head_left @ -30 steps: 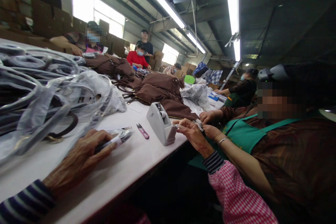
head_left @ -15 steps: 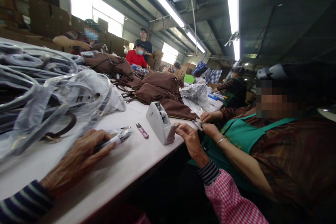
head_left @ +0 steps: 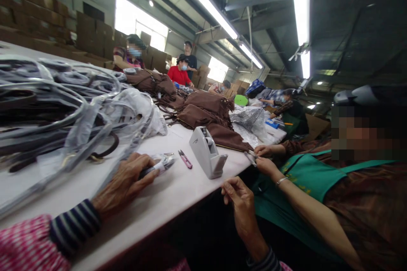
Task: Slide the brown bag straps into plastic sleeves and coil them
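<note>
My left hand rests on the white table with its fingers closed round the end of a plastic-wrapped strap. A small pair of pink-handled thread snips lies just beyond it. Right of the snips stands a grey tape dispenser, its cutting end towards the table edge. Beside that edge, clear of the dispenser, my right hand is raised with thumb and fingertips pinched together. Anything between those fingertips is too small to make out.
Wrapped straps lie heaped on the left of the table. Brown bags are piled behind the dispenser. A co-worker in a green apron sits close on my right, hands at a bag. Other people work farther back.
My right hand has come off the tape dispenser's cutting end, down and towards me. My left hand still holds the wrapped strap. The whole view has shifted, moving the scene rightward.
</note>
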### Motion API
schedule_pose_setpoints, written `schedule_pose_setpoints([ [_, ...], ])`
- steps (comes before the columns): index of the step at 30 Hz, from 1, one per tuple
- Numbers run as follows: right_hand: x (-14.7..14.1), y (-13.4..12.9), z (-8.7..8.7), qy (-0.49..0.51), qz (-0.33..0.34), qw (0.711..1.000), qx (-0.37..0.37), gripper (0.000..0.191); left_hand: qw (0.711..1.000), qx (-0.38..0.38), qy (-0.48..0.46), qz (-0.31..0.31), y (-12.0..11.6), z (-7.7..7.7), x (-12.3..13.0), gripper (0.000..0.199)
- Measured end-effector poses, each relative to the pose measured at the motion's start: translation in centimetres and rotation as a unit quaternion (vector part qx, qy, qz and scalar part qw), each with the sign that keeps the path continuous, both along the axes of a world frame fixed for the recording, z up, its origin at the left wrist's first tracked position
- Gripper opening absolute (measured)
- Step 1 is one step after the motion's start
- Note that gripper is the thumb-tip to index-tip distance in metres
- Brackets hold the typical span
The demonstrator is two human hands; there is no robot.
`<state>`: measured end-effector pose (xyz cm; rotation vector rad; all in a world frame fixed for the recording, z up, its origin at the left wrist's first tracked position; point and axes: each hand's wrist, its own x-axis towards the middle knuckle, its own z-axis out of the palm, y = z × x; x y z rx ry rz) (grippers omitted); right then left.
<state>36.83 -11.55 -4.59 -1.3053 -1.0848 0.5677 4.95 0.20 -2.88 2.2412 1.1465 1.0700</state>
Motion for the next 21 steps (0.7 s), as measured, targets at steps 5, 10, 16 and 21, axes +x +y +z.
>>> schedule_pose_setpoints([
  [5,-9.2,2.1,2.2,0.117,0.216,0.968,-0.053,0.026,0.999,-0.007,0.034,-0.013,-0.9,0.8,0.2,0.040],
  [10,-14.6,5.9,3.0,0.211,0.290,0.931,-0.063,0.029,0.999,0.009,0.034,0.026,-1.1,0.9,0.2,0.035],
  [16,-15.2,7.2,2.0,0.214,0.251,0.941,-0.080,0.032,0.997,0.031,0.062,0.046,-1.0,0.5,0.3,0.024],
  [21,-15.4,7.3,2.4,0.196,0.216,0.954,-0.074,0.029,0.991,0.069,0.095,0.066,-1.5,0.8,0.6,0.021],
])
